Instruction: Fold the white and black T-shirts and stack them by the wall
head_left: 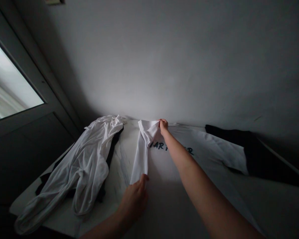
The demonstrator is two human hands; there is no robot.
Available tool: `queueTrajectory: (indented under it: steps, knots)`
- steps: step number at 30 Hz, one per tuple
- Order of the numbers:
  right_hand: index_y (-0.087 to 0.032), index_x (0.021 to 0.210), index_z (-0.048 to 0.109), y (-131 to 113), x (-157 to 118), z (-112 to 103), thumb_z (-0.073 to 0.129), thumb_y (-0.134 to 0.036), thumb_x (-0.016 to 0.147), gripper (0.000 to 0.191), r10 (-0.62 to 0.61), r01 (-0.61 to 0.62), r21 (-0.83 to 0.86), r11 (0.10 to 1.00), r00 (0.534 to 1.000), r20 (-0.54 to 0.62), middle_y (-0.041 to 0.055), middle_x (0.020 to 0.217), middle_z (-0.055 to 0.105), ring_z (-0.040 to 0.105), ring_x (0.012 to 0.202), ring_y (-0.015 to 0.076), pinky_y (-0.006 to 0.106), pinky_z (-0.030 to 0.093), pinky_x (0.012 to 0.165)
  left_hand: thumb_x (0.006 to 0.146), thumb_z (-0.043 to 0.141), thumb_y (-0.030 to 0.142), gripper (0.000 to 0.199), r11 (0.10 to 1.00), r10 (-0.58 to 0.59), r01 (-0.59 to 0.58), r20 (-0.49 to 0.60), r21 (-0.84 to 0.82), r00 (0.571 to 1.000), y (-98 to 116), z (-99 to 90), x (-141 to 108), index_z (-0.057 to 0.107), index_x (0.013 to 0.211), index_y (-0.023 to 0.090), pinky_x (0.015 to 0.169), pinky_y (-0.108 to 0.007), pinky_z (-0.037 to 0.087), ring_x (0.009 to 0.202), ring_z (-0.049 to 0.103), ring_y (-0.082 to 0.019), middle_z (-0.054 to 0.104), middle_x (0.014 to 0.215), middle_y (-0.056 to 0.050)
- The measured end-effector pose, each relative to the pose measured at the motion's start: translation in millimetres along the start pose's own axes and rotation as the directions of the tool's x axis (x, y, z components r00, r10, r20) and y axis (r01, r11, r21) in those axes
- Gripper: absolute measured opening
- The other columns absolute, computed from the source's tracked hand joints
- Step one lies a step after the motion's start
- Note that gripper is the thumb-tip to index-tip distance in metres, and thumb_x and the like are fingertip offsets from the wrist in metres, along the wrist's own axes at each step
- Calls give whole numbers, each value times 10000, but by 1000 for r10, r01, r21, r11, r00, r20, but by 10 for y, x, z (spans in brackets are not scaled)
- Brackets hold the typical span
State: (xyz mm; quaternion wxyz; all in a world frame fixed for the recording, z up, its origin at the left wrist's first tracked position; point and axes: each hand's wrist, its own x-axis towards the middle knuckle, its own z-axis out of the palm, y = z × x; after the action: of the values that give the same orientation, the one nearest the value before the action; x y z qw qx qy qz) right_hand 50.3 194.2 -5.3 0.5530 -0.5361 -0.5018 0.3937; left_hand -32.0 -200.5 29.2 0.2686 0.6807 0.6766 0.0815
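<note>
While both hands stay on one garment, a white veined tabletop (119,172) carries a flat white long-sleeved shirt (209,149) with dark blue lettering (171,147) across it. A crumpled white garment with black patches (74,169) lies near it on the left. A long white sleeve (142,156) runs straight over the shirt, apparently kept taut by two narrow pinches: the left hand (134,199) closes on its lower end, the right hand (163,126) on its folded upper end.
</note>
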Motion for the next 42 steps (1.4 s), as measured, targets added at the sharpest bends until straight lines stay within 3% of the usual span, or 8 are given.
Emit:
queueTrajectory:
  steps: [3,6,9,12,17,21,30,42]
  knots:
    - [-217,677,548,38,-19,-35,421,-296,685,150,-40,40,-16,999,999,0,-29,614,566,528,612,155,226,398,562,836,560,159,412,992,105,-102,41,-76,994,-64,-21,41,481,1238,206,775,-308,509,908,689,-222,723,957,-52]
    - [-218,673,562,68,-82,-106,411,-290,691,168,-108,109,-31,994,994,28,-2,687,624,578,691,174,250,448,648,887,577,316,291,963,223,-195,140,-185,965,-221,-312,368,541,1162,228,679,-261,503,709,671,-157,713,849,6]
    - [-217,672,586,71,-158,-193,405,-248,675,184,-189,193,-43,980,979,75,25,772,672,620,806,200,292,480,774,969,437,291,240,975,209,-210,-28,-72,978,-430,-832,1098,573,1149,210,679,-254,504,661,652,-129,700,875,-13]
    - [-220,634,596,39,-198,-272,415,-182,640,185,-265,273,-50,961,957,120,44,838,694,633,911,210,327,474,890,967,429,215,304,973,157,-90,-322,215,934,-589,-1352,2026,549,1244,181,863,-311,506,992,659,-191,652,1163,-110]
    - [-224,606,614,-31,-151,-430,413,-90,652,246,-480,517,-82,852,834,272,54,889,710,648,933,195,350,480,940,911,569,299,364,945,145,-49,-282,323,948,-672,-1748,3128,587,1265,215,1048,-427,418,1277,495,-270,538,1322,-129]
    - [-214,654,653,-24,-98,-594,418,-81,690,272,-529,577,-80,813,789,314,60,939,718,654,918,188,334,519,859,819,668,347,227,939,148,-84,-170,333,974,-673,-1814,3490,719,1016,246,1037,-503,394,1240,493,-322,580,1275,-84]
    - [-216,622,617,144,-138,-830,434,-130,695,215,-424,440,-55,896,886,188,55,846,698,637,784,196,303,533,666,847,594,398,260,938,245,-235,-8,255,970,-519,-1779,3849,714,1002,227,1023,-469,353,990,610,-219,739,1017,-16]
    - [-228,581,575,359,-264,-927,409,-71,647,237,-445,468,-370,803,883,151,35,705,636,588,767,201,314,472,782,869,627,408,245,954,226,-182,-174,239,958,-576,-1273,3830,702,1038,247,1039,-454,292,1115,565,-254,740,997,-32]
